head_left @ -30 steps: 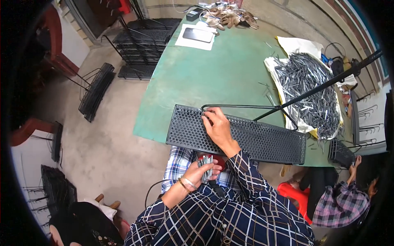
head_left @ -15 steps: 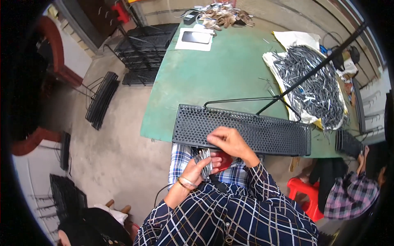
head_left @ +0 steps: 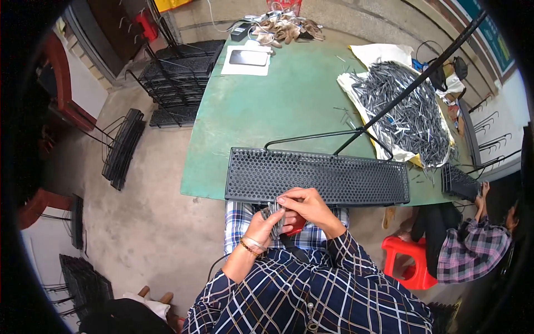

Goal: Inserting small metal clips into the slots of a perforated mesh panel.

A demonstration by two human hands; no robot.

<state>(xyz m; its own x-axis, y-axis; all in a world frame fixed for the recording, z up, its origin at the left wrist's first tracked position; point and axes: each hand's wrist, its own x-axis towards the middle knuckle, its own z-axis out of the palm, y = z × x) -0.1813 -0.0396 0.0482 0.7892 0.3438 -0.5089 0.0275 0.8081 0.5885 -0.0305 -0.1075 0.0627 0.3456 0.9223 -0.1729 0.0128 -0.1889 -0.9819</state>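
A bundle of thin silvery metal pins point(head_left: 272, 213) lies in my left hand point(head_left: 261, 229), fingers curled round it just below the near edge of a perforated black panel. My right hand point(head_left: 310, 209) reaches over to the bundle's upper end, thumb and forefinger pinched together there; whether a pin is between them is too small to make out. The black perforated panel point(head_left: 317, 175) rests across the table's front edge above my lap. A black wire frame point(head_left: 311, 137) and a long black rod point(head_left: 411, 89) rise from its far side.
On the green table point(head_left: 267, 100) a white sack point(head_left: 347, 83) spreads under a heap of metal pins point(head_left: 403, 108). A phone point(head_left: 248, 58) and work gloves point(head_left: 286, 28) lie at the back. Stacked black racks point(head_left: 175, 83) stand left. A person point(head_left: 470, 245) sits at right by a red stool point(head_left: 411, 256).
My right hand has come down from above the panel to the pins in my left hand, its fingers closing at their tips. The view has shifted slightly.
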